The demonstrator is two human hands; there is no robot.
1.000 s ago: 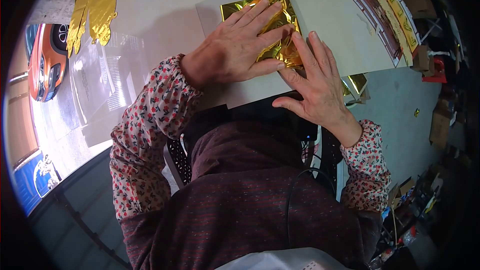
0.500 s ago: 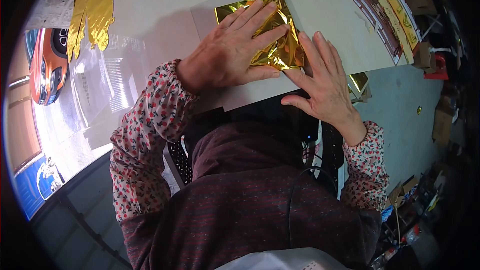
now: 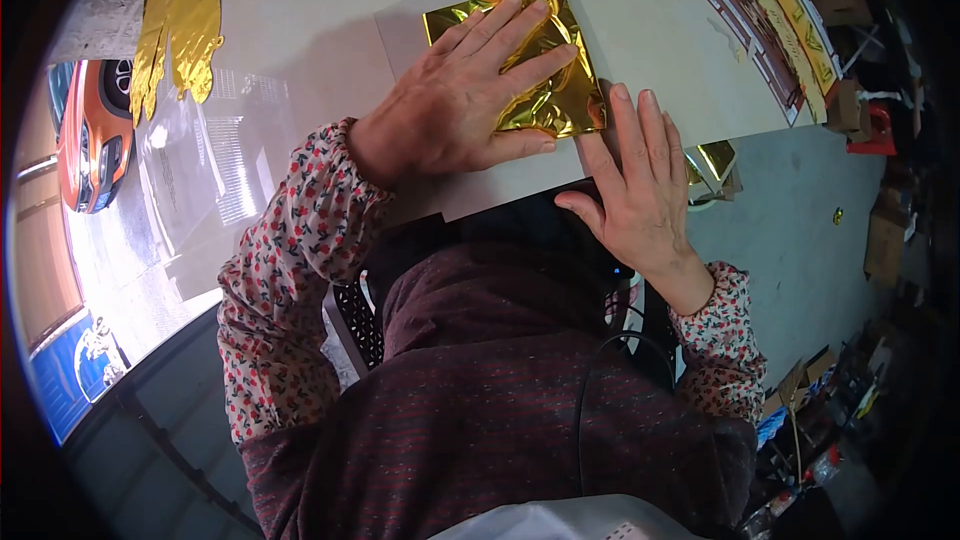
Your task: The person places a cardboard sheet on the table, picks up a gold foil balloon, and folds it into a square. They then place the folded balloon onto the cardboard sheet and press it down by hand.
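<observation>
A square of shiny gold foil (image 3: 572, 105) lies on a thin, pale sheet (image 3: 400, 40) on the table. My left hand (image 3: 465, 90) rests flat across the foil's left and middle part, fingers stretched out and slightly apart. Part of the foil is hidden under it. Beside the foil's lower right corner is my right hand (image 3: 640, 180), fingers extended and thumb apart, with the index finger close to the foil's edge. Neither hand grips anything. The foil looks creased.
Crumpled gold foil (image 3: 185, 30) hangs at the table's far left. Printed coloured paper pieces (image 3: 770, 30) lie at the right end of the table (image 3: 330, 0). More gold foil (image 3: 712, 162) shows below the table's right edge. Cardboard boxes (image 3: 885, 235) stand on the floor.
My right hand has moved down and slightly left, away from the foil's right side. The left hand and the foil have shifted slightly up and left.
</observation>
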